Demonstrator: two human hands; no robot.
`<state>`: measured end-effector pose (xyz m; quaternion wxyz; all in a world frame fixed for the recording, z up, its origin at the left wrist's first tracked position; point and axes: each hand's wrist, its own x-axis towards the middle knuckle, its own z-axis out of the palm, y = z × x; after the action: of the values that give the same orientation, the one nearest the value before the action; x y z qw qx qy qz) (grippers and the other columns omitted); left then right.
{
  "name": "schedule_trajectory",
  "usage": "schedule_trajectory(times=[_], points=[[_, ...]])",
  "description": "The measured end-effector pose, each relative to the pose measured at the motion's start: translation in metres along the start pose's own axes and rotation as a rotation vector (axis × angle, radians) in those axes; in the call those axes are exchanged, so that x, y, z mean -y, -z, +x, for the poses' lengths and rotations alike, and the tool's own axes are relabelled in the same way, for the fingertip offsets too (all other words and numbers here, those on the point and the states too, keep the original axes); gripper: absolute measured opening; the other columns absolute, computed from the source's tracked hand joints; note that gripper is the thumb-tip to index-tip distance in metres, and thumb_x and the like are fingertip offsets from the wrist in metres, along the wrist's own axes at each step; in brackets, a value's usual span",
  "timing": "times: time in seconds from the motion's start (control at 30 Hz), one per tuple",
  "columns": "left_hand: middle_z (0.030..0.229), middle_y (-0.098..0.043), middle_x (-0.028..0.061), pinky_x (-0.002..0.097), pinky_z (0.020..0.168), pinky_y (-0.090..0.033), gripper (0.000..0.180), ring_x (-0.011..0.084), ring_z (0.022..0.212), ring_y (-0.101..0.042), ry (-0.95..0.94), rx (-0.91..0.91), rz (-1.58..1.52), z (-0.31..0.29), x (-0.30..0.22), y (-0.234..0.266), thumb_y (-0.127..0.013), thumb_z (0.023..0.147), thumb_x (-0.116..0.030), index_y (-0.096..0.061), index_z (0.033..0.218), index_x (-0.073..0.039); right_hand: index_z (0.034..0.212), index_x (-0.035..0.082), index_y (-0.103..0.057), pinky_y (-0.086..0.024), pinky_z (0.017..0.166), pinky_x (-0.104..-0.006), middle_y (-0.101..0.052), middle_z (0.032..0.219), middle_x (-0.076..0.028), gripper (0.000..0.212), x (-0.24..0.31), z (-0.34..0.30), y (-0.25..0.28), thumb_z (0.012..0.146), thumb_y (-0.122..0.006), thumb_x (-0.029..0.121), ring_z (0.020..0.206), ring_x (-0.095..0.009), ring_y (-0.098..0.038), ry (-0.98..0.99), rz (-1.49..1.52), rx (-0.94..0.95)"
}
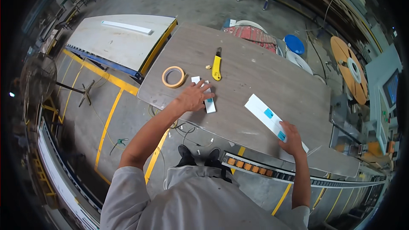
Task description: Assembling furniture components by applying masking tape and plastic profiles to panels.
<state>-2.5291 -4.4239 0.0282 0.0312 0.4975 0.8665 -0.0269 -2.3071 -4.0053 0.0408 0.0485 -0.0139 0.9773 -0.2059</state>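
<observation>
Grey-brown wood forms the top of the table [238,85] in front of us, and on it both our hands are placed. Our left hand [195,98] is near the front edge, above a small white piece [210,105], which shows its lower end and a blue patch beside the fingers. Another white end [195,79] appears beyond the hand; we cannot tell whether it belongs to the same piece. The left fingers are spread well apart and slightly bent, and whether they press on the white surface is not clear to us.

Our right hand [291,139] is at the lower end of a longer white strip [257,105], which lies diagonally on the right half of the table. Its fingers are bent and close together over the strip, beside one of two blue patches [268,113]; we cannot tell whether they grip it or only rest there.

Just left of our left hand lies a roll of orange-yellow tape [172,86]. Beyond this hand lies a yellow cutter knife [216,69], with a small tan lump [208,67] near it. On the pale table [123,44] at far left we see another long white strip [126,27].
</observation>
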Motion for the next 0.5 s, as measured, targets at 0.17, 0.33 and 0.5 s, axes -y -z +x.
schedule_trajectory(times=[0.17, 0.33, 0.5], points=[[0.117, -0.053, 0.0101, 0.046, 0.089, -0.049, 0.053, 0.0289, 0.114, -0.05, 0.258, -0.196, -0.146, 0.019, -0.027, -0.012, -0.078, 0.073, -0.042, -0.066, 0.118, -0.016, 0.14, 0.016, -0.049, -0.037, 0.112, -0.0431, -0.049, 0.142, -0.016, 0.077, -0.001, 0.002, 0.014, 0.067, -0.069, 0.002, 0.13, -0.038, -0.045, 0.052, -0.072, 0.086], [0.124, -0.052, 0.0143, 0.0483, 0.094, -0.044, 0.073, 0.0332, 0.115, -0.049, 0.386, -0.439, -0.237, 0.03, -0.05, -0.017, -0.077, 0.074, -0.047, -0.056, 0.131, -0.008, 0.139, 0.017, -0.05, -0.036, 0.112, -0.0439, -0.049, 0.144, -0.015, 0.078, -0.012, 0.018, 0.017, 0.066, -0.07, 0.002, 0.131, -0.038, -0.045, 0.073, -0.123, 0.119], [0.135, -0.046, 0.0211, 0.0523, 0.103, -0.038, 0.082, 0.0409, 0.124, -0.045, 0.501, -0.572, -0.198, -0.053, -0.042, -0.003, -0.078, 0.073, -0.049, -0.05, 0.136, -0.004, 0.141, 0.014, -0.048, -0.035, 0.113, -0.0447, -0.046, 0.146, -0.015, 0.083, -0.005, 0.027, 0.004, 0.063, -0.073, 0.002, 0.132, -0.037, -0.043, 0.215, -0.108, 0.118]])
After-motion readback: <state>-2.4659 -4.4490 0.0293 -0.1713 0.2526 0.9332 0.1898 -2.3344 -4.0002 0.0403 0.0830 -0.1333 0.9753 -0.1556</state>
